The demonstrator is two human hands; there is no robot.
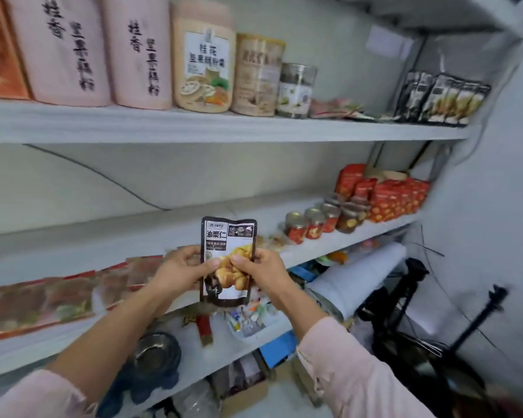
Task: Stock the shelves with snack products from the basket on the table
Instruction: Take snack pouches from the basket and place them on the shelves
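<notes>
Dark chestnut pouch (227, 236) marked 油栗仁, upright before the middle shelf (73, 236) — pinched between left grip (181, 271) and right grip (261, 271), both curled round its edges, thumbs on its front. Similar black pouches (444, 98) on upper shelf.

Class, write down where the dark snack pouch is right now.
In the head view, centre frame, the dark snack pouch is held upright by the left hand and right hand, in front of the middle shelf.
</notes>
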